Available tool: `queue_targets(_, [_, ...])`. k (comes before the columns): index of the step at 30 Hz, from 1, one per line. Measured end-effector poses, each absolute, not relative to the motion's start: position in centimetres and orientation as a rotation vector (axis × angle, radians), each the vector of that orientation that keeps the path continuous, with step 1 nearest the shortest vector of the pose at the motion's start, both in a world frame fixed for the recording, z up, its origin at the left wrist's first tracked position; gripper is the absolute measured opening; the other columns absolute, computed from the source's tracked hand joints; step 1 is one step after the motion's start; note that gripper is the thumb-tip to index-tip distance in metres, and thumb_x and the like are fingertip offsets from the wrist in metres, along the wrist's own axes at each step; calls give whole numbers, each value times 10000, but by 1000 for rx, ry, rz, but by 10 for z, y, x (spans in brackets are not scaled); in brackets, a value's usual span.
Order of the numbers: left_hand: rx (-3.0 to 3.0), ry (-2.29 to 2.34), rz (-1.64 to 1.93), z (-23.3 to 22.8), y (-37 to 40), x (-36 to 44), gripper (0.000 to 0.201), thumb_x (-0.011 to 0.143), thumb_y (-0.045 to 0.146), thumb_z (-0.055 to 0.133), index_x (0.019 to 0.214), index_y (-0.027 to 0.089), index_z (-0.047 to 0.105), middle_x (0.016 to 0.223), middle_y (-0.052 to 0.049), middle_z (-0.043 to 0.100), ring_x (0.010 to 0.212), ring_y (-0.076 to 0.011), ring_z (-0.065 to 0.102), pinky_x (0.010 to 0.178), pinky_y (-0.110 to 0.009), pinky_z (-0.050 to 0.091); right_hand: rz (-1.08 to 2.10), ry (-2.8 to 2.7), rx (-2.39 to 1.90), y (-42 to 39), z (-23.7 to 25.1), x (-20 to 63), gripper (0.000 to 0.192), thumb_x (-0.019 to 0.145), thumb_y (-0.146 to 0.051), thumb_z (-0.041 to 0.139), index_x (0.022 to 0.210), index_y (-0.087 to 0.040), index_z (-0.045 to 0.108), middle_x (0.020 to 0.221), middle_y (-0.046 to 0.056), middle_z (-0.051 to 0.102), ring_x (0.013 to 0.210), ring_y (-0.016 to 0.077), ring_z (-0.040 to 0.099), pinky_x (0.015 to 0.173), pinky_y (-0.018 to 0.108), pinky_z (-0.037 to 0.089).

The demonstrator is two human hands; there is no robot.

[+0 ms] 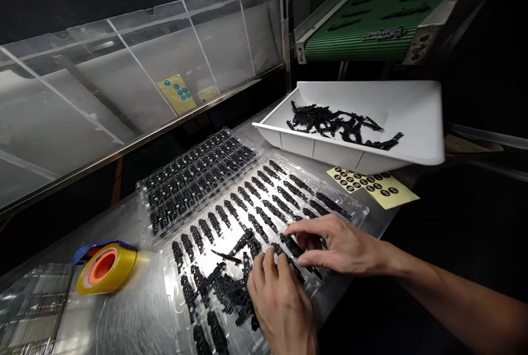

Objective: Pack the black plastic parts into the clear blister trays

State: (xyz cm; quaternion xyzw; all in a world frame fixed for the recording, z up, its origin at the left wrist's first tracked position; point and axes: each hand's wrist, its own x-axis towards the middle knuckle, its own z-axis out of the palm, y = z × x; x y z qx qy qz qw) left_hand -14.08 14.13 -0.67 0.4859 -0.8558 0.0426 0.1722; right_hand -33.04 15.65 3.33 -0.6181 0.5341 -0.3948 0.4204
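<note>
1. Fingers. The left hand [280, 303] lies palm down with its fingertips [268, 261] curled narrowly onto a loose heap of small black plastic parts [231, 289]; whether a part is pinched beneath them cannot be told. The right hand [342, 245] reaches in from the right, fingers [305, 228] spread flat and slightly apart, resting on parts in the tray pockets; nothing is seen lifted in it.

2. Location of the parts. The loose heap sits on the near half of a clear blister tray [363, 211], just beside and partly under both hands. Beyond the hands, the tray's rows hold parts seated one per pocket.

3. Handling judgement. Each part looks thin, elongated, light and stiff (moulded plastic, probably with small tabs that snag on neighbours). In the heap they interlock, so take one by its long edges with thumb and forefinger and lift it straight up. The tray itself is thin and flexible; press lightly.

4. Surroundings. A second filled tray [193, 179] lies just beyond the first. A white bin [412, 124] at the rear holds more black parts. Yellow label sheets [383, 187] lie near its front. A yellow tape roll [106, 267] sits on the steel table [136, 311] to the left. A green conveyor belt [371, 20] ends above the bin.
</note>
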Motion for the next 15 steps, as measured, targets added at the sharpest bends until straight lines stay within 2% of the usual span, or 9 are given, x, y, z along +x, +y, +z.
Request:
queue_targets(3, [1427, -2334, 299, 3, 127, -99, 274, 872, 179, 517, 1116, 99, 613, 1141, -138, 629, 1065, -280, 532, 878, -441, 446, -1012, 1342, -1474, 149, 38, -331, 436, 821, -354, 682, 1206, -167, 597, 818, 13, 656, 711, 127, 608, 651, 239, 523])
queue_targets(6, [1654, -2309, 386, -3, 116, -59, 334, 880, 291, 521, 1152, 106, 580, 1134, -148, 619, 986, -309, 562, 740, -426, 466, -1064, 1315, -1520, 132, 46, -321, 417, 841, -348, 666, 1213, -177, 587, 865, 18, 661, 750, 132, 620, 670, 259, 544])
queue_targets(12, [1506, -2244, 263, -33, 122, -49, 293, 866, 214, 535, 1137, 107, 565, 1064, -125, 627, 968, -277, 546, 782, -400, 440, -1179, 1060, -1970, 70, 63, -271, 282, 846, -275, 670, 1066, -100, 648, 971, 64, 695, 845, 144, 638, 742, 316, 561])
queue_targets(15, [1494, -2136, 101, -35, 125, -58, 294, 878, 142, 482, 1164, 113, 542, 1056, -110, 599, 975, -235, 541, 812, -364, 433, -1115, 1020, -2077, 46, 62, -249, 294, 850, -262, 665, 1081, -82, 645, 1006, 81, 699, 885, 147, 643, 764, 310, 553])
